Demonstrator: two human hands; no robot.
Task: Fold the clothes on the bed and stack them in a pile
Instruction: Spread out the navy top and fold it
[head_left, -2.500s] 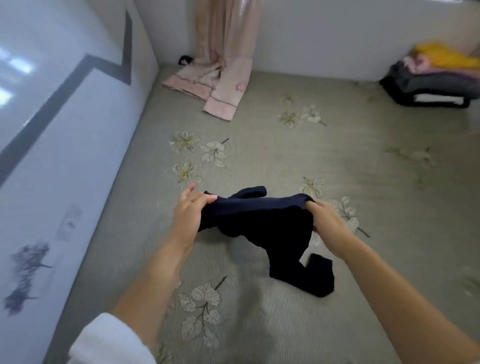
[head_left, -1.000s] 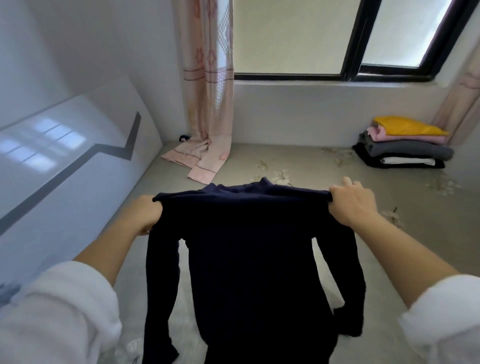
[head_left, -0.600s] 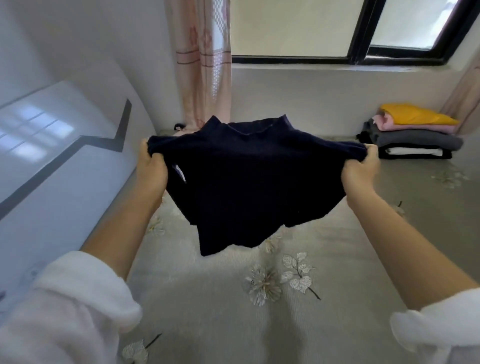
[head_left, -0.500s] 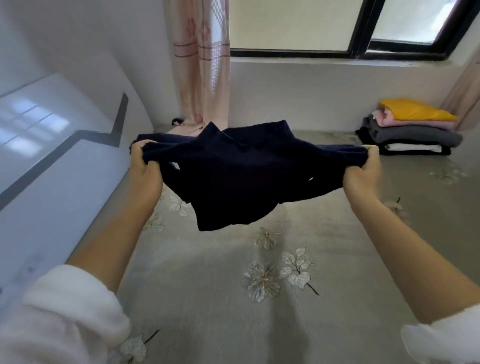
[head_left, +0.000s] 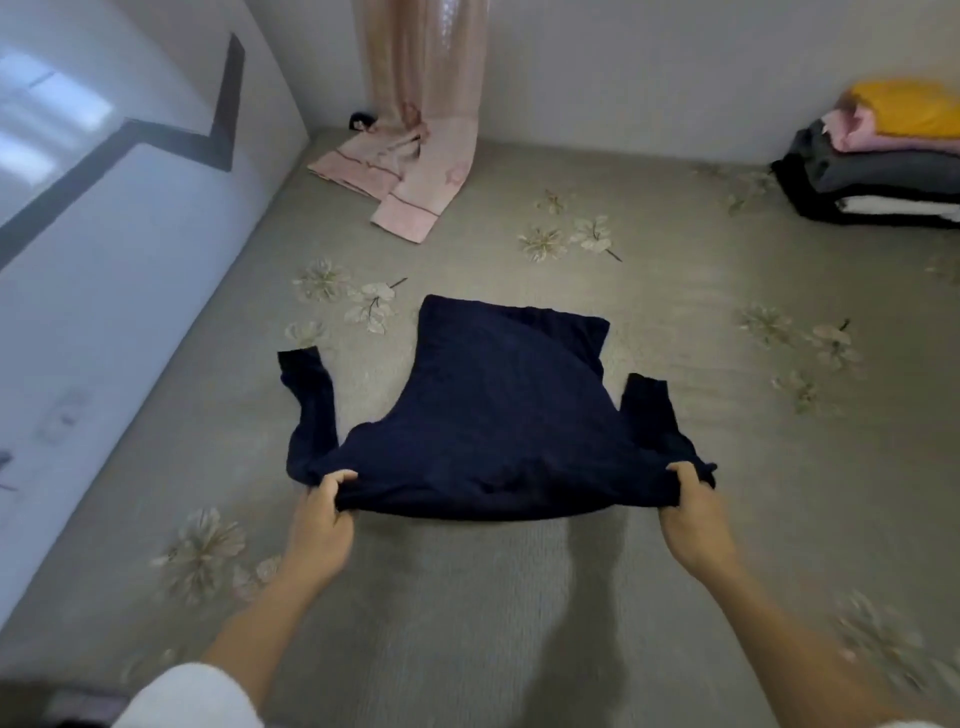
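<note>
Navy sweater (head_left: 498, 415) lies spread on the grey flowered bed (head_left: 519, 623) in the middle of our view. Its far edge, at twelve o'clock, is flat on the cover, and its near edge, at six o'clock, is stretched between our hands. Our left hand (head_left: 319, 525) grips the near corner at seven o'clock, fingers curled over the cloth. Our right hand (head_left: 696, 519) pinches the other corner at five o'clock in the same way. One sleeve runs up the sweater's nine o'clock side and the other its three o'clock side, both cuffs pointing away from us. A shadow falls on the bed just under the held edge. At two o'clock, well apart, the pile (head_left: 883, 171) of folded clothes sits by the wall, yellow on top. At eleven o'clock a pink garment (head_left: 415, 192) lies under the curtain (head_left: 421, 57).
</note>
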